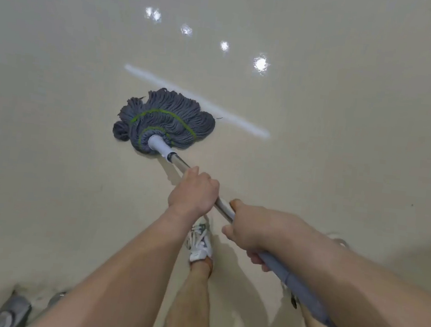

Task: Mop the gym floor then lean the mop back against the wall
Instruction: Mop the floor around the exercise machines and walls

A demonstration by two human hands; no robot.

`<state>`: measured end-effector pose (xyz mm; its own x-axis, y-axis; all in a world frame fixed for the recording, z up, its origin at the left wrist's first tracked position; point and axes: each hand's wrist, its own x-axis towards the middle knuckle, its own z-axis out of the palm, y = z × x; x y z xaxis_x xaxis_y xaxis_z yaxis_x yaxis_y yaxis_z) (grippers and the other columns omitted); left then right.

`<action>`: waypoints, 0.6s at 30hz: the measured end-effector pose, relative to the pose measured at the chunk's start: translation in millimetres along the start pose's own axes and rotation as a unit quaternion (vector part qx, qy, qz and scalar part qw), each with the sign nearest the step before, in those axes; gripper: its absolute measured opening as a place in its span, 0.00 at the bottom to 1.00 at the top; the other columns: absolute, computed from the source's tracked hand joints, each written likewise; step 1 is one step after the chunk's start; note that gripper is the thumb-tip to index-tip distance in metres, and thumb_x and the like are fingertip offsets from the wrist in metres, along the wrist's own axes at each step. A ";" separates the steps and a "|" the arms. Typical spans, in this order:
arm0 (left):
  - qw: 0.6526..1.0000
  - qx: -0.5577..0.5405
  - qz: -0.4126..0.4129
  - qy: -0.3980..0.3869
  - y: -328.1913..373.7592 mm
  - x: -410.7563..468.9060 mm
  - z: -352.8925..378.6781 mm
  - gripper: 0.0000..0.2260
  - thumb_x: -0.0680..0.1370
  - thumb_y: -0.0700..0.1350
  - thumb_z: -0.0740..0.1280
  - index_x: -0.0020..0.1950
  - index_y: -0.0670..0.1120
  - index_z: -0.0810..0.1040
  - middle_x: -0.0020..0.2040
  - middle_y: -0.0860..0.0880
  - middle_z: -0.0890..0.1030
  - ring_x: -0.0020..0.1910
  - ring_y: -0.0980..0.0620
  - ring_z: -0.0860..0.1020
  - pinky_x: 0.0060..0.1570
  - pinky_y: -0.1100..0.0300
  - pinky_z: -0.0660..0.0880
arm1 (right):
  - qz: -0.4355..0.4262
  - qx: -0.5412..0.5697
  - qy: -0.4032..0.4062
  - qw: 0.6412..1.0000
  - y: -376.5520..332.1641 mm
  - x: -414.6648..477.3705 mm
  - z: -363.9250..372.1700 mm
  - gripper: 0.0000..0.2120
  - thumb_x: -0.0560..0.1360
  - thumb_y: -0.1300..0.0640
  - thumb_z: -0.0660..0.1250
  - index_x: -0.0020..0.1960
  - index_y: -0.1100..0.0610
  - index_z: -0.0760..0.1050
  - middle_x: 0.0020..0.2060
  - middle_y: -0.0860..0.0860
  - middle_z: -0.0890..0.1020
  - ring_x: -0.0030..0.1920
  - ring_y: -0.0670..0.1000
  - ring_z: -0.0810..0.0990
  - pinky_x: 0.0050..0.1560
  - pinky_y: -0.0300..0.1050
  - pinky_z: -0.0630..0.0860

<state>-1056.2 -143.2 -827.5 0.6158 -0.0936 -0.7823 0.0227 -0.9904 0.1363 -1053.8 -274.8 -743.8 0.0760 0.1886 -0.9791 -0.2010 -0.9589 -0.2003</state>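
Here both hands grip the mop handle point(178, 161): the left hand point(195, 192) has its fingers curled round the metal shaft, the right hand point(251, 230) wraps the grey grip behind. The grey string mop head point(165, 121) lies spread on the glossy cream floor point(344, 151), touching a white streak point(240, 124). A white sneaker point(200, 242) stands below.

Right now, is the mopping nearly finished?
Not finished. The floor shines, with wet-looking patches near the feet, so some seems mopped. The left hand and right hand both grip the handle, and the mop head lies spread on the floor. Leaning it against the wall is not yet done.
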 end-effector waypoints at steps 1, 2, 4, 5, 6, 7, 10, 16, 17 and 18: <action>1.000 0.004 -0.014 -0.003 -31.0 0.6 -1.4 0.15 0.81 0.36 0.52 0.63 0.38 0.74 0.62 0.40 0.76 0.66 0.39 0.67 0.64 0.49 0.65 | -0.014 -0.042 0.004 0.999 -28.4 9.9 2.5 0.16 0.79 0.61 0.60 0.65 0.57 0.61 0.32 0.58 0.76 0.29 0.58 0.76 0.29 0.48 0.73; 1.000 0.010 -0.022 -0.006 -60.1 1.0 -2.9 0.15 0.81 0.36 0.52 0.62 0.38 0.74 0.62 0.40 0.76 0.65 0.39 0.68 0.63 0.49 0.66 | -0.027 -0.087 0.006 0.996 -55.7 17.8 3.9 0.19 0.77 0.63 0.62 0.66 0.58 0.61 0.31 0.57 0.75 0.28 0.57 0.75 0.27 0.48 0.71; 0.999 0.010 -0.053 -0.004 -119.2 -2.5 -1.8 0.14 0.81 0.37 0.52 0.61 0.38 0.74 0.61 0.39 0.76 0.63 0.39 0.69 0.61 0.49 0.67 | -0.050 -0.169 0.004 0.984 -110.8 33.5 7.4 0.19 0.77 0.64 0.62 0.66 0.58 0.61 0.30 0.55 0.75 0.24 0.53 0.73 0.21 0.45 0.70; 0.998 0.008 -0.066 -0.003 -138.3 -4.8 0.6 0.14 0.82 0.37 0.52 0.61 0.38 0.74 0.61 0.39 0.76 0.63 0.38 0.69 0.61 0.49 0.67 | -0.058 -0.210 0.007 0.976 -129.1 37.7 8.2 0.18 0.78 0.64 0.61 0.66 0.58 0.61 0.29 0.53 0.75 0.22 0.52 0.72 0.16 0.40 0.68; 0.997 0.002 -0.081 0.001 -154.2 -8.7 4.8 0.14 0.82 0.36 0.52 0.62 0.38 0.74 0.61 0.39 0.75 0.64 0.38 0.69 0.61 0.48 0.67 | -0.069 -0.249 0.013 0.966 -145.2 39.5 9.9 0.18 0.78 0.63 0.60 0.66 0.58 0.61 0.28 0.52 0.75 0.20 0.50 0.71 0.11 0.35 0.64; 0.994 -0.017 -0.109 0.002 -173.9 -15.6 10.4 0.14 0.82 0.36 0.52 0.62 0.38 0.73 0.61 0.38 0.74 0.65 0.38 0.68 0.61 0.48 0.68 | -0.081 -0.285 0.014 0.955 -166.0 42.4 15.5 0.18 0.79 0.63 0.60 0.67 0.58 0.61 0.28 0.52 0.74 0.17 0.49 0.70 0.08 0.33 0.58; 0.975 -0.095 -0.199 0.000 -206.6 -39.1 28.8 0.15 0.82 0.35 0.51 0.65 0.36 0.72 0.64 0.38 0.71 0.68 0.38 0.66 0.62 0.47 0.69 | -0.112 -0.359 0.004 0.927 -208.0 44.9 33.6 0.21 0.79 0.63 0.58 0.70 0.59 0.59 0.30 0.53 0.68 0.19 0.52 0.68 0.05 0.34 0.52; 0.883 -0.332 -0.329 0.047 -172.1 -67.3 40.3 0.15 0.82 0.36 0.51 0.65 0.36 0.71 0.65 0.38 0.69 0.70 0.38 0.65 0.60 0.47 0.69 | -0.065 -0.412 -0.029 0.908 -214.2 32.4 37.0 0.23 0.80 0.61 0.59 0.73 0.56 0.57 0.33 0.52 0.65 0.27 0.51 0.66 0.23 0.42 0.63; 0.854 -0.383 -0.348 0.050 -159.4 -67.5 38.3 0.15 0.82 0.38 0.51 0.64 0.36 0.71 0.65 0.38 0.69 0.69 0.39 0.66 0.59 0.47 0.68 | -0.060 -0.407 -0.041 0.911 -206.6 29.6 29.7 0.21 0.82 0.57 0.57 0.73 0.55 0.56 0.33 0.52 0.66 0.26 0.51 0.67 0.22 0.41 0.65; 0.824 -0.434 -0.362 0.055 -144.4 -67.0 34.8 0.14 0.82 0.40 0.52 0.63 0.36 0.71 0.66 0.38 0.69 0.67 0.39 0.68 0.57 0.49 0.68 | -0.051 -0.370 -0.058 0.926 -193.1 27.8 21.0 0.20 0.83 0.52 0.54 0.73 0.53 0.55 0.33 0.53 0.69 0.25 0.51 0.69 0.21 0.40 0.67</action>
<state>-1128.2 2.6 -815.9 0.2610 0.5460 -0.7960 0.9394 -0.3336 0.0792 -1033.4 -79.9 -733.0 -0.0573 0.2668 -0.9620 0.5294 -0.8088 -0.2559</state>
